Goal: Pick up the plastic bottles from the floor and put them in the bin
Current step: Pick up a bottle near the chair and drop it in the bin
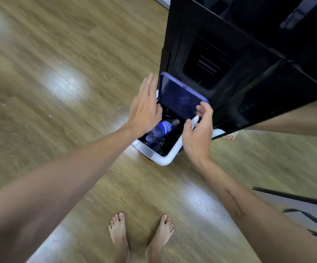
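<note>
The bin (168,158), white-rimmed with a dark inside, stands on the wood floor (59,63) just past centre, its purple-edged lid (180,93) tipped up at the 12 o'clock side against a black cabinet (239,54). In the bin lies 1 bottle (163,128) with a blue label; its long axis runs from 7 o'clock to 1 o'clock, and the cap end points toward 1 o'clock, up toward the lid. Other dark shapes around it in the bin are too blurred to count.

The left hand (144,109) is over the bin's 10 o'clock edge, flat and released, fingers straight and pointing to 12 o'clock, holding nothing. The right hand (198,133) hovers at the bin's 3 o'clock rim, fingers curled loosely; a small white thing shows by its fingertips, and I cannot tell whether it grasps it.

2 bare feet (140,236) stand at 6 o'clock.
</note>
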